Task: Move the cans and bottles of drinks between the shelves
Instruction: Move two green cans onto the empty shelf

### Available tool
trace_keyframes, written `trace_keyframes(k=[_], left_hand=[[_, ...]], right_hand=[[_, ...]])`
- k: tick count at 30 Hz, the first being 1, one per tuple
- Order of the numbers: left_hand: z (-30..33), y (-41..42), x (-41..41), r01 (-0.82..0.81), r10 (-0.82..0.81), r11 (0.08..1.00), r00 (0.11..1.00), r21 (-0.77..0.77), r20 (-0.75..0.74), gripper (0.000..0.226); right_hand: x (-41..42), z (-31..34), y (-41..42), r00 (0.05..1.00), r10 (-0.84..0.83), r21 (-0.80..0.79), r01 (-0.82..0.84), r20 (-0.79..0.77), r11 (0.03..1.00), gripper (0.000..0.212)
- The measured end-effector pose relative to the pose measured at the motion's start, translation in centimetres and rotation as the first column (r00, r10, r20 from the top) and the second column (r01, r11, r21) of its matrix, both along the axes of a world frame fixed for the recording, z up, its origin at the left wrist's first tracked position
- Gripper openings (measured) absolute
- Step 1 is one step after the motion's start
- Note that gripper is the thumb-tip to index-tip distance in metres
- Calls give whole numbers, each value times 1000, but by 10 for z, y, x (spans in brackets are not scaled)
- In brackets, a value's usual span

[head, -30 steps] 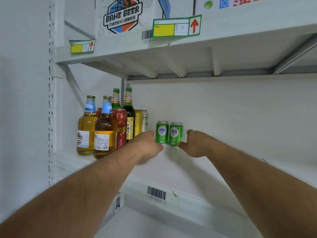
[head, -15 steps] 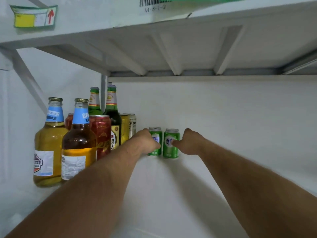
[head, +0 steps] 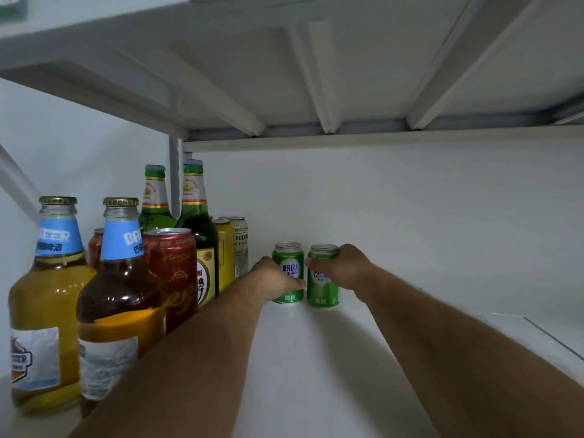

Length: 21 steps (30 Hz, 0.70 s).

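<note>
Two small green cans stand side by side at the back of the white shelf (head: 363, 358). My left hand (head: 271, 279) is wrapped around the left green can (head: 289, 263). My right hand (head: 344, 267) grips the right green can (head: 322, 290) near its top. Both cans stand upright on the shelf board. On the left stand two amber bottles with blue neck labels (head: 47, 298) (head: 118, 298), a red can (head: 173, 273), two green bottles (head: 197, 222) (head: 155, 197) and a yellow can (head: 225, 251) beside a pale can (head: 240, 241).
The upper shelf's underside (head: 316, 74) with its ribs hangs low overhead. A white back wall (head: 410, 216) closes the shelf behind the cans. A seam in the shelf board (head: 553, 339) runs at the right.
The view has moved closer and lower into the shelf. Both hands, which were just touching the green cans, have closed around them.
</note>
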<state>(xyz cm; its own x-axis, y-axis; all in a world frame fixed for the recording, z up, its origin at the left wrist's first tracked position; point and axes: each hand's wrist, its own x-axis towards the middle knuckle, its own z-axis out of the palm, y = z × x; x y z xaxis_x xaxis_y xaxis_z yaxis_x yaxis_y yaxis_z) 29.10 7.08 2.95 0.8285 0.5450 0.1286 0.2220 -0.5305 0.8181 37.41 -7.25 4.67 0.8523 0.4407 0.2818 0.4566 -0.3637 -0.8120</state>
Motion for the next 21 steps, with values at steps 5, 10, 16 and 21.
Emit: trace_keyframes(k=[5, 10, 16, 21], left_hand=[[-7, 4, 8, -27, 31, 997, 997, -66, 64, 60], [-5, 6, 7, -22, 32, 995, 993, -94, 110, 54], [12, -10, -5, 39, -34, 999, 989, -33, 143, 47], [25, -51, -29, 100, -92, 995, 976, -27, 199, 40]], right_hand=[[5, -2, -1, 1000, 23, 42, -22, -20, 999, 30], [2, 0, -10, 1000, 20, 113, -18, -22, 993, 32], [-11, 23, -52, 999, -6, 176, 0, 35, 984, 29], [-30, 39, -101, 996, -34, 200, 15, 88, 980, 28]])
